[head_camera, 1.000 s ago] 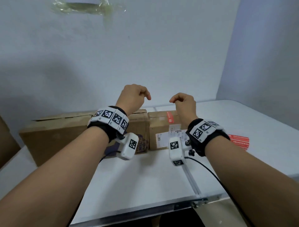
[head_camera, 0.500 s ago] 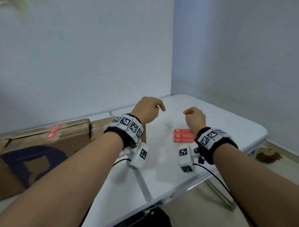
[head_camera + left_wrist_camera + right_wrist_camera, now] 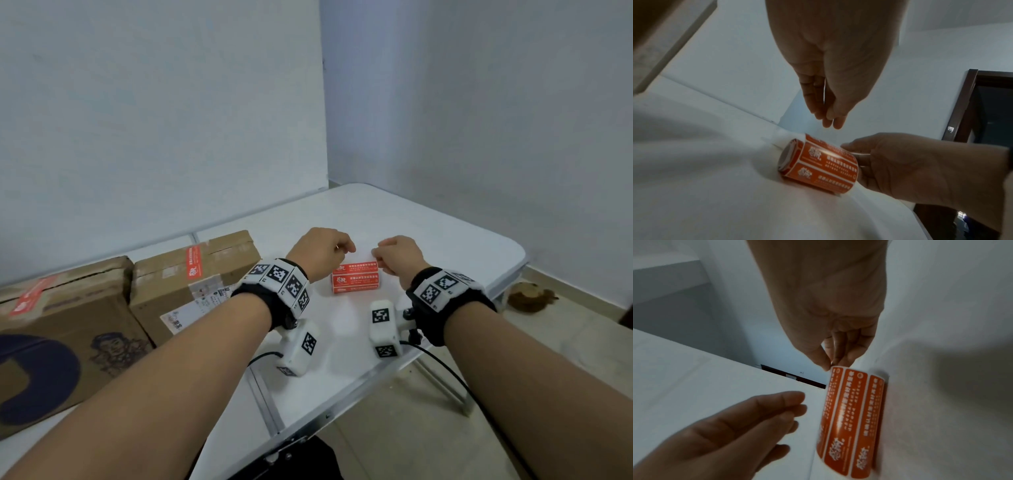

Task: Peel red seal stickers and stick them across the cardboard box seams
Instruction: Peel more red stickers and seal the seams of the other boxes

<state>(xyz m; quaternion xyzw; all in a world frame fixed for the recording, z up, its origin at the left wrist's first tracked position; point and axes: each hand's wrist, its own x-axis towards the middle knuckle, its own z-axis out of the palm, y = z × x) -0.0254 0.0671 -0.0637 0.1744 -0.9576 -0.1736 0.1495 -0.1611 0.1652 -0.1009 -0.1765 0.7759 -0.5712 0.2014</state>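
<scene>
- The roll of red seal stickers (image 3: 355, 277) lay on its side on the white table (image 3: 445, 240), between the two hands and well apart from the cardboard boxes (image 3: 191, 281) at the left, each of which already carried a red seal (image 3: 193, 262) across its top seam.
- The right hand (image 3: 399, 255) had its thumb and fingertips (image 3: 825, 361) pinched at the loose upper edge of the strip, at the roll's right end.
- The left hand (image 3: 320, 251) hovered just beside the roll's other end with fingers relaxed and lightly bunched, gripping nothing.
- The roll looked light and free to roll or skid on the smooth table, so it probably needed steadying at the core end (image 3: 788, 155) while the other hand peeled.
- The stickers looked thin, glossy and floppy; a corner seemed the best place to lift one, held by its edges so the tacky side would not fold onto itself or the fingers.
- A peeled seal would likely curl, so keeping it taut between both hands should help.
</scene>
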